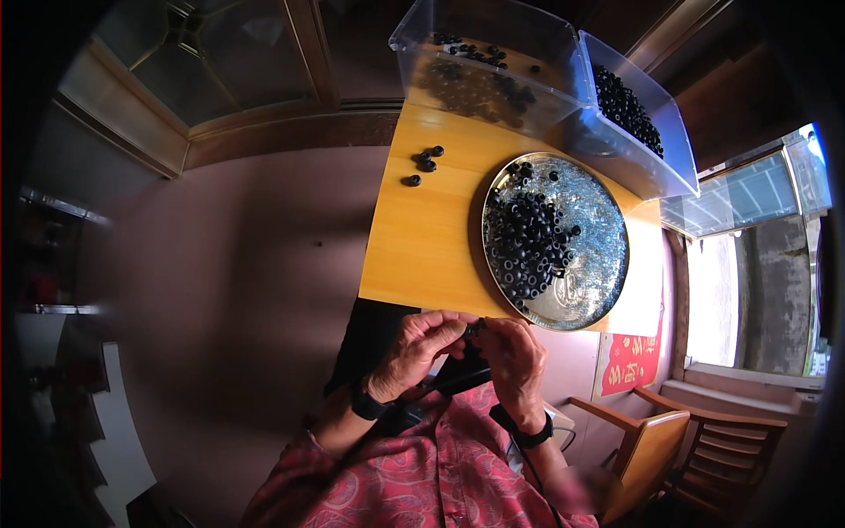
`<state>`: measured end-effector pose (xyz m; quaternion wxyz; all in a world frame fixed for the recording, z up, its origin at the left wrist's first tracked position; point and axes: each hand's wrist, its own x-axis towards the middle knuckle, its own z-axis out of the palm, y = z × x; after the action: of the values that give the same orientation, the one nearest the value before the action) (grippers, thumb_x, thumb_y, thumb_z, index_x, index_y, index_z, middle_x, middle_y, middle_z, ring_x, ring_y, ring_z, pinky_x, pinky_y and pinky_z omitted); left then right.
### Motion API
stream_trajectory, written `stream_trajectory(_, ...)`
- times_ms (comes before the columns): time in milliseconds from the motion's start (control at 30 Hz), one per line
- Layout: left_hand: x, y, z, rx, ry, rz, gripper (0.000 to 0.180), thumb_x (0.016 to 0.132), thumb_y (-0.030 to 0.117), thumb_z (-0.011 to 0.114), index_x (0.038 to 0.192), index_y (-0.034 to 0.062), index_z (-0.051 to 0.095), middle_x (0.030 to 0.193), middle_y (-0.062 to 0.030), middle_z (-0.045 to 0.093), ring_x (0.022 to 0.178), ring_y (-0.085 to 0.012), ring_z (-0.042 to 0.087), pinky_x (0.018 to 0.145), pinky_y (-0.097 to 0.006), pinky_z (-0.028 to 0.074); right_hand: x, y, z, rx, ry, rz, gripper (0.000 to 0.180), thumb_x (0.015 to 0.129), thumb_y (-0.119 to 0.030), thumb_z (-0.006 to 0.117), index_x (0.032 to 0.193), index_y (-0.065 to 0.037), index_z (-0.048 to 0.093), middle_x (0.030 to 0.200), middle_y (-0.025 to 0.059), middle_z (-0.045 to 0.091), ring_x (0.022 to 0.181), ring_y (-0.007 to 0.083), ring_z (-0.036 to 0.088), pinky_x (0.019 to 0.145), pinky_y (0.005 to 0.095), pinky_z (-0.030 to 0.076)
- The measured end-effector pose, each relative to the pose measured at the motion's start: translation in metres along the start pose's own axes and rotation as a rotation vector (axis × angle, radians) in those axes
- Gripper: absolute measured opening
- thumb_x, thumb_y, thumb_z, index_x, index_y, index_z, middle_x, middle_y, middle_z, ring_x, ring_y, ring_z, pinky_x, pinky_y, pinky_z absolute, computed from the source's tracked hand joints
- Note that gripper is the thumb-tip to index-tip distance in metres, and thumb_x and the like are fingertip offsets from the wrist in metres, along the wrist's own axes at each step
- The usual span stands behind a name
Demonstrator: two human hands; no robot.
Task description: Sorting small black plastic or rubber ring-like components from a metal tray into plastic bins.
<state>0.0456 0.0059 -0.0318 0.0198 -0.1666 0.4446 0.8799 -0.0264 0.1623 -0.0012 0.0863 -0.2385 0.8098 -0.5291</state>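
Note:
Just off the table's near edge, both my hands meet with their fingertips together. My left hand (421,345) is closed in a pinch, and my right hand (517,356) pinches from the other side. Between them shows a small black ring-like part (473,330), mostly covered by the fingers. Beyond my hands a round shiny metal tray (591,286) lies on the table, with a heap of small black ring-shaped parts (528,238) on its left half. Several more loose black parts (427,163) sit on the wood left of the tray.
The yellow wooden table (414,255) carries two clear plastic bins at its far side. The left bin (493,31) holds scattered black parts, and the right bin (673,163) holds a thick pile. A wooden chair (656,453) stands at the lower right.

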Motion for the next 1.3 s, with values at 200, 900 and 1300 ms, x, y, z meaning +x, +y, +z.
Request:
stream_trajectory(200, -0.001, 0.001, -0.006, -0.131, -0.005, -0.018, 0.025, 0.102, 0.020, 0.058, 0.117, 0.0018, 0.067, 0.096, -0.0014, 0.065, 0.080, -0.0073, 0.060, 0.074, -0.024, 0.053, 0.005, 0.001, 0.007, -0.052, -0.003, -0.071, 0.015, 0.091, 0.004, 0.063, 0.105, 0.001, 0.062, 0.093, 0.0130, 0.066, 0.074, 0.0204, 0.073, 0.060, 0.0287, 0.058)
stream_trajectory(900, -0.004, 0.006, -0.006, -0.239, 0.007, -0.012, 0.024, 0.101, 0.019, 0.059, 0.116, 0.0019, 0.068, 0.090, -0.0003, 0.065, 0.080, -0.0057, 0.060, 0.074, -0.022, 0.053, 0.001, 0.003, 0.022, 0.181, 0.005, -0.049, 0.016, 0.088, 0.009, 0.064, 0.100, -0.001, 0.058, 0.091, 0.0097, 0.056, 0.079, 0.0196, 0.059, 0.066, 0.0297, 0.049)
stream_trajectory(1300, -0.004, 0.005, -0.006, -0.197, 0.002, -0.005, 0.024, 0.101, 0.018, 0.059, 0.115, 0.0010, 0.069, 0.094, -0.0013, 0.066, 0.081, -0.0062, 0.060, 0.074, -0.022, 0.053, -0.001, 0.006, 0.023, 0.167, -0.019, -0.076, 0.016, 0.089, 0.009, 0.063, 0.102, 0.001, 0.058, 0.092, 0.0106, 0.057, 0.079, 0.0190, 0.064, 0.066, 0.0292, 0.053)
